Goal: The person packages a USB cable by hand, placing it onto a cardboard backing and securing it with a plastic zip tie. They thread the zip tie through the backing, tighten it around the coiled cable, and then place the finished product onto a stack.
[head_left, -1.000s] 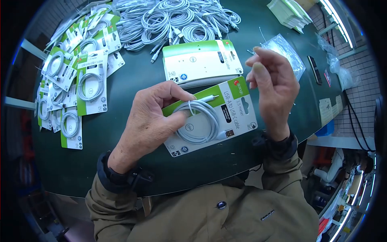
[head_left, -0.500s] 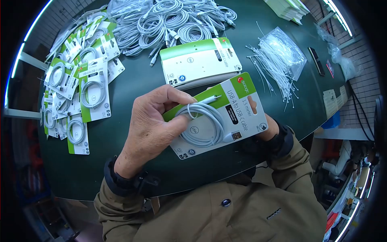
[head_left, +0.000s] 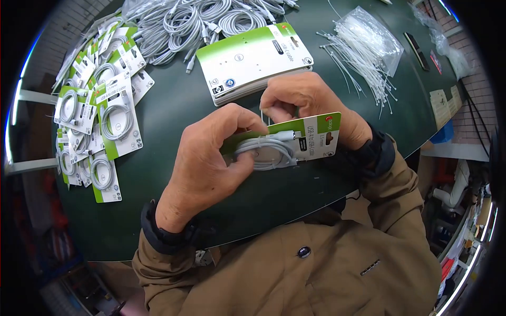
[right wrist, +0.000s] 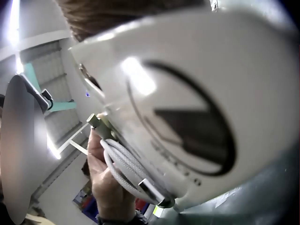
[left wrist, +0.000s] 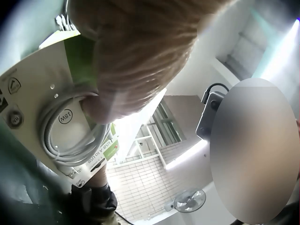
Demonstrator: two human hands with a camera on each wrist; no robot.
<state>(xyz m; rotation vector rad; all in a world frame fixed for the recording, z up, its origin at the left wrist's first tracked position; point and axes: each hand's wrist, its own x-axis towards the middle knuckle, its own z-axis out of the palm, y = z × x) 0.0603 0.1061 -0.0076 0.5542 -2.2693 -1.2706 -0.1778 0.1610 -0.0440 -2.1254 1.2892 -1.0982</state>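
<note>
My left hand (head_left: 203, 152) grips a green-and-white backing card (head_left: 319, 138) with a coiled white USB cable (head_left: 271, 150) on its front, thumb on the coil and fingers at the top edge. The card is tipped, so its face looks narrow in the head view. Behind its upper edge my right hand (head_left: 311, 97) has curled fingers pinching a thin white cable tie (head_left: 262, 116); the tie's far end is hidden. In the left wrist view the coil (left wrist: 47, 129) lies against the card beside the thumb. The card's back (right wrist: 211, 56) fills much of the right wrist view.
A stack of printed cards (head_left: 253, 58) lies just beyond my hands. Loose white cables (head_left: 190, 23) are heaped behind it. Finished-looking carded cables (head_left: 118, 116) overlap at the left. White cable ties (head_left: 363, 68) spread by a clear plastic bag (head_left: 382, 39) at the right.
The right hand has gone from the card's right side to behind it, then up to its top edge, fingers now curled on the tie. The left hand has tipped the card flatter.
</note>
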